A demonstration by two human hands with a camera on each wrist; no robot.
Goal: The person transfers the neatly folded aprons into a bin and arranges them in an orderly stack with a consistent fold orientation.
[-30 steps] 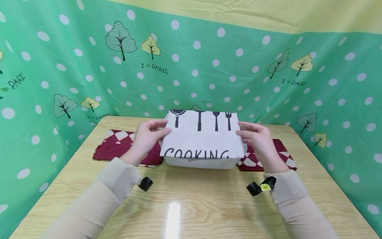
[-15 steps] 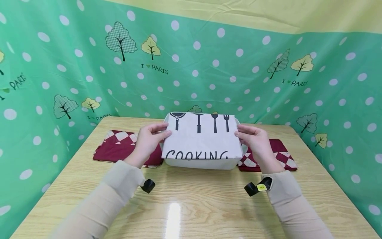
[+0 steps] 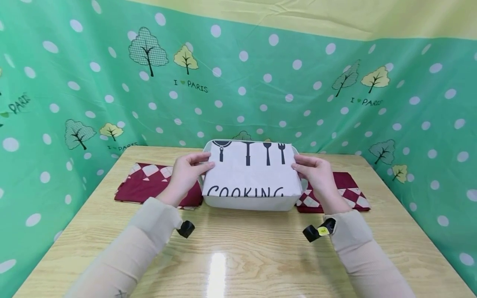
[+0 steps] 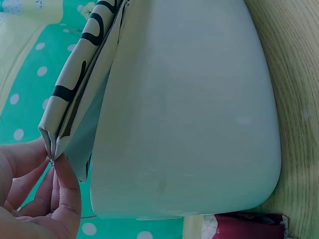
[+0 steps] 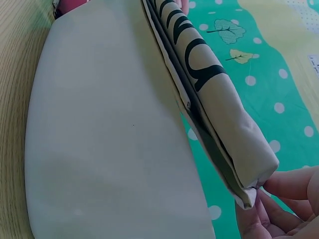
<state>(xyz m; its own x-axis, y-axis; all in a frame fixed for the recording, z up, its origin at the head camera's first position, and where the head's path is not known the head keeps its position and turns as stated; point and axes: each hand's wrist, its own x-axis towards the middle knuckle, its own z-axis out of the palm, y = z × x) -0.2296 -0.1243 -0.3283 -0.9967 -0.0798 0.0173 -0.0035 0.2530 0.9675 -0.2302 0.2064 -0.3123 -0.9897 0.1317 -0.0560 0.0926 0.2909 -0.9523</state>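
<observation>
A folded white cloth [image 3: 253,174], printed in black with "COOKING" and kitchen utensils, lies level across the mouth of a white plastic bin [image 3: 249,203]. My left hand [image 3: 188,171] pinches the cloth's left edge between thumb and fingers. At the opposite edge, my right hand [image 3: 314,170] pinches it the same way. Both wrist views show the cloth folded in several layers, with the left fingertips [image 4: 65,172] and right fingertips [image 5: 271,184] at its corners. The bin's rim shows behind the cloth in the head view; its inside is hidden.
A burgundy folded cloth [image 3: 145,188] with white diamonds lies left of the bin, and a similar folded cloth [image 3: 344,184] lies right of it. All stand on a light wooden table [image 3: 246,256]. Behind and beside it hangs a green dotted curtain [image 3: 238,91].
Both hands have lowered the white cloth slightly and brought it a little nearer, so the bin's back rim now shows. The grip on both edges is unchanged, and the bin stays put.
</observation>
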